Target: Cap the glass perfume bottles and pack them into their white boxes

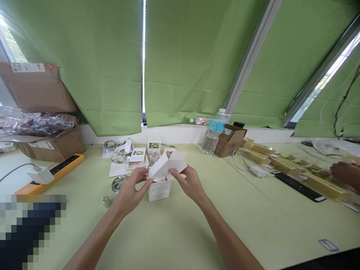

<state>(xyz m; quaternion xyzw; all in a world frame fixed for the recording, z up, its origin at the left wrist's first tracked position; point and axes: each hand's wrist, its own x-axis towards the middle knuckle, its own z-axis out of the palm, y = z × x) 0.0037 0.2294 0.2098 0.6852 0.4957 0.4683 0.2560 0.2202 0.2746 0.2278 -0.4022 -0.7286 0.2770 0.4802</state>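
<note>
Both my hands hold a folded white cardboard insert [166,167] above a small white box [159,190] that stands on the pale green table [174,232]. My left hand [129,191] pinches the insert's left edge, fingers closed. My right hand [189,182] grips its right side from below. Round glass bottles [118,157] and small printed cartons [137,154] lie just behind the box. A small silver cap [106,201] sits left of my left wrist.
A water bottle [213,133] and an open brown carton [230,140] stand at the back. An orange power strip [50,172] with a white charger lies at left, beside cardboard boxes [45,146]. Another person's hand [346,173] works at right among long beige boxes [306,179].
</note>
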